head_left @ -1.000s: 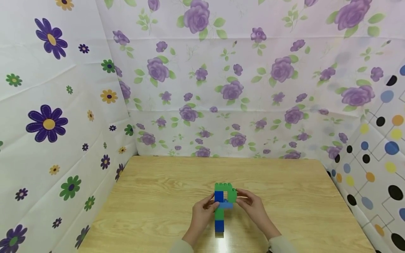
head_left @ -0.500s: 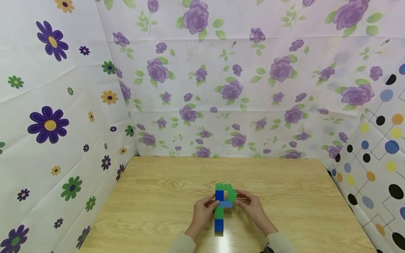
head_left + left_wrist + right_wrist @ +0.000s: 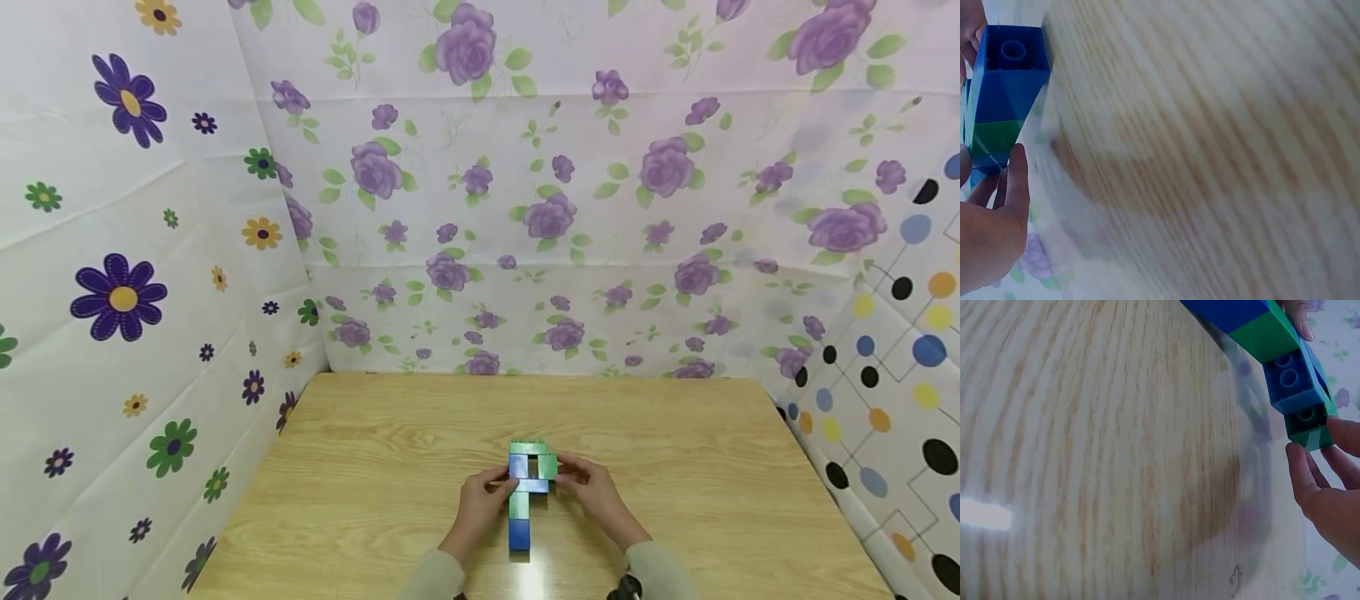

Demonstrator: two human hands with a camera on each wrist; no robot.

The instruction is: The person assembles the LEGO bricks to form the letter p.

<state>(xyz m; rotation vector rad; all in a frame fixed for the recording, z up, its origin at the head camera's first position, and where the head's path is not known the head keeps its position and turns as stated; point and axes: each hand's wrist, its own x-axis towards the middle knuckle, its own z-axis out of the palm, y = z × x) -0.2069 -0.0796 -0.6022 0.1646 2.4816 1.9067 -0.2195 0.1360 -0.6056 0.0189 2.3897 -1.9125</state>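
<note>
A P-shaped build of blue and green toy building blocks [image 3: 519, 505] is held between both hands over the wooden table. My left hand [image 3: 480, 502] pinches its stem at the middle, thumb on the front face. My right hand [image 3: 597, 493] grips the green block [image 3: 547, 467] on the loop's right side. In the left wrist view, the hollow underside of the bottom blue block [image 3: 1015, 49] faces the camera, with my left fingers [image 3: 1017, 181] higher on the stem. The right wrist view shows my right thumb and fingers [image 3: 1300, 472] around the green end block [image 3: 1311, 434].
The wood-grain table [image 3: 360, 450] spreads around the hands, with a bright light reflection near its front. Behind it hangs a purple-rose curtain [image 3: 600, 208]. A daisy-print sheet [image 3: 180, 275] stands on the left and a dotted sheet [image 3: 892, 383] on the right.
The block build has tilted so that its front face turns more upward and catches the light; its top edge sits slightly lower in the head view. Both hands keep their hold.
</note>
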